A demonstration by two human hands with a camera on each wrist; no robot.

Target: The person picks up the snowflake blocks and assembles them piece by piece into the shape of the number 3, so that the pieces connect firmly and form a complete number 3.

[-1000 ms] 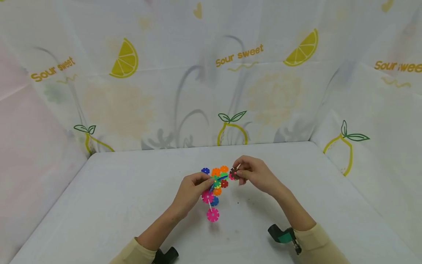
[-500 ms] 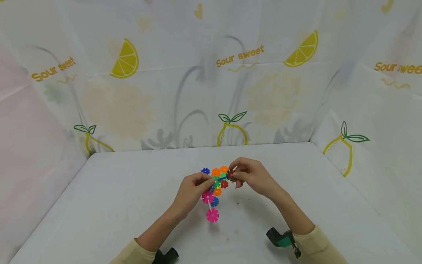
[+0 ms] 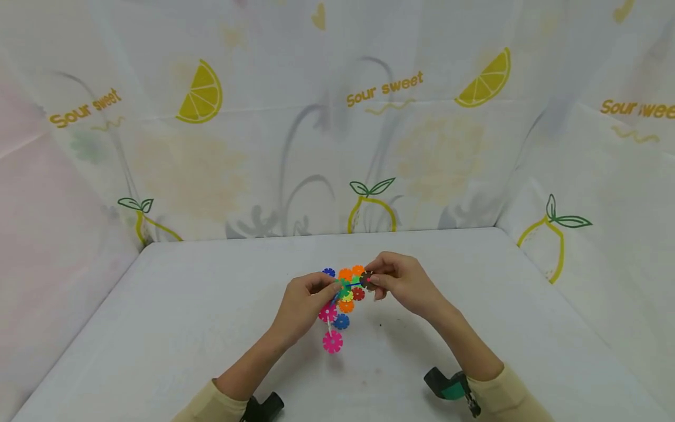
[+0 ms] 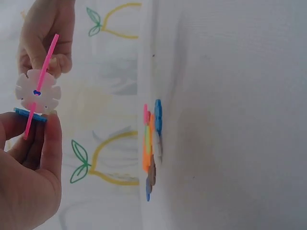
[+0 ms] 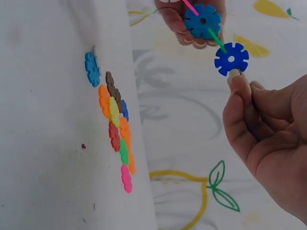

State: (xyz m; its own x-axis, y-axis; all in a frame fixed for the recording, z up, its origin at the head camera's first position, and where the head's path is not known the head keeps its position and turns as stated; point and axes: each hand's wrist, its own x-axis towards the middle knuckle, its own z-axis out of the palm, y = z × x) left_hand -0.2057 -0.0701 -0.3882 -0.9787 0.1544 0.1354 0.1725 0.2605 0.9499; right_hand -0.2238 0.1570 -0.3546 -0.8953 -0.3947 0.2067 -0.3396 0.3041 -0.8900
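Observation:
My left hand [image 3: 306,305] pinches a chain of notched plastic snowflake discs at its green disc [image 3: 344,288]. The chain hangs down past a light blue disc [image 5: 203,22], a pink disc [image 3: 327,312] and a white disc [image 4: 38,91] to a lower pink disc [image 3: 332,341]. At its other end a dark blue disc [image 5: 231,59] sticks out toward my right hand [image 3: 403,281]. Between thumb and fingers the right hand pinches a brown disc [image 3: 365,280], right at the dark blue disc's edge. In the right wrist view the fingers hide the brown disc.
Behind the hands, loose snowflake discs lie on the white table [image 3: 184,316], among them an orange disc [image 3: 345,306], a red disc [image 3: 358,293] and a blue disc [image 3: 341,322]. A lemon-print cloth [image 3: 253,146] rises at the back.
My right hand has moved left, bringing the brown disc up against the dark blue disc's edge. The left hand and the hanging chain have shifted slightly left.

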